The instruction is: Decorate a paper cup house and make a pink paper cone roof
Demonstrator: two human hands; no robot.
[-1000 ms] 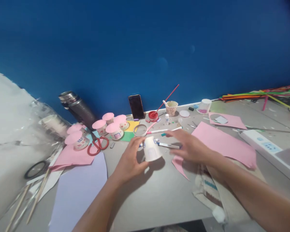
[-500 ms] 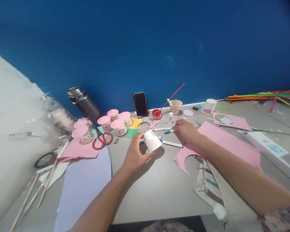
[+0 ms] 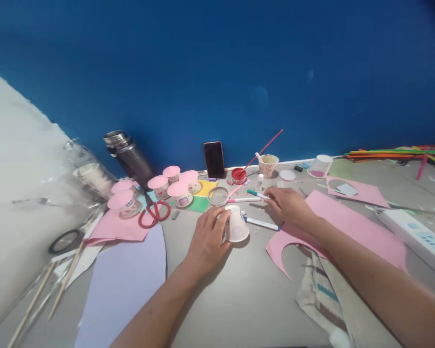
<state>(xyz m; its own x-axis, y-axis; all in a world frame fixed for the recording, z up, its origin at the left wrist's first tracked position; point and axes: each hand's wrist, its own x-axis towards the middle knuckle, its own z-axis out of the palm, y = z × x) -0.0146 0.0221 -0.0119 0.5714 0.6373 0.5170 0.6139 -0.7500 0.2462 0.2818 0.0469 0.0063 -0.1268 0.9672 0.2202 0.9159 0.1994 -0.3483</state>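
My left hand point(image 3: 207, 237) is closed around a small white paper cup point(image 3: 237, 226), which is turned with its wide rim down, close to the tabletop. Faint marks show on the cup's side, and the fingers cover its left part. Over to the right, my right hand point(image 3: 288, 205) pinches the end of a marker with a green cap point(image 3: 253, 193), its capped end pointing left. Between the hands lie a blue-capped marker point(image 3: 261, 223) and a pink-capped marker point(image 3: 244, 200). A roll of clear tape point(image 3: 218, 195) lies beyond the left hand.
Several decorated cups with pink paper discs point(image 3: 179, 189) stand left, near red-handled scissors point(image 3: 154, 214) and a dark flask point(image 3: 130, 157). A phone point(image 3: 214, 159) leans on the blue wall beside a red paint pot point(image 3: 239, 176). Pink paper point(image 3: 355, 232) and a power strip point(image 3: 420, 234) lie right.
My left hand has lowered the cup and tipped it from slanted to nearly upright on its rim. The green-capped marker in my right hand has changed its slant. The view has shifted slightly.
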